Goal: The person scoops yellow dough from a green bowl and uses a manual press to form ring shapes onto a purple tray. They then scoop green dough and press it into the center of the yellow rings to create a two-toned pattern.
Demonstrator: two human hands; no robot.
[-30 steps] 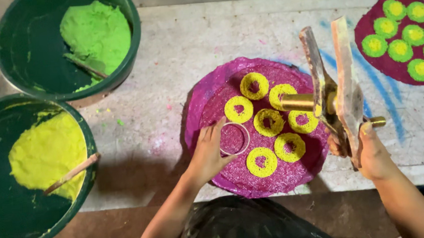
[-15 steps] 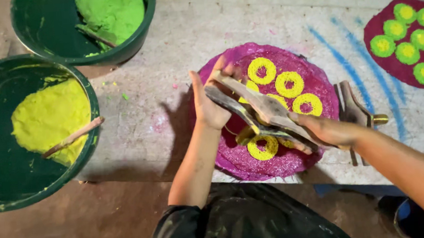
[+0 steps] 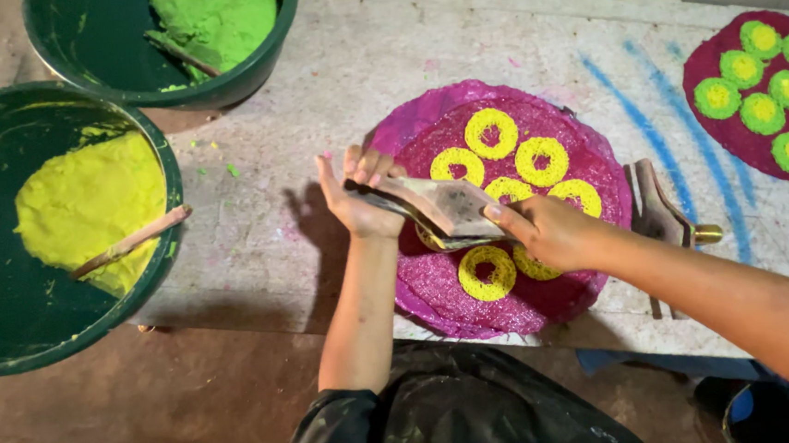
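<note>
From the head view, my left hand (image 3: 356, 201) and right hand (image 3: 552, 231) both grip a flat grey scraper (image 3: 440, 211), fingers closed on its two ends, held just above the magenta disc (image 3: 436, 288) with its yellow rings (image 3: 486, 273). Left of the disc sit a yellow-paste tub (image 3: 88, 210) and a green-paste tub (image 3: 214, 21); a metal tool (image 3: 663, 217) lies just right of it.

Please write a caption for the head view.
Both hands, left hand and right hand, hold a flat tool over a purple disc with yellow rings.
</note>
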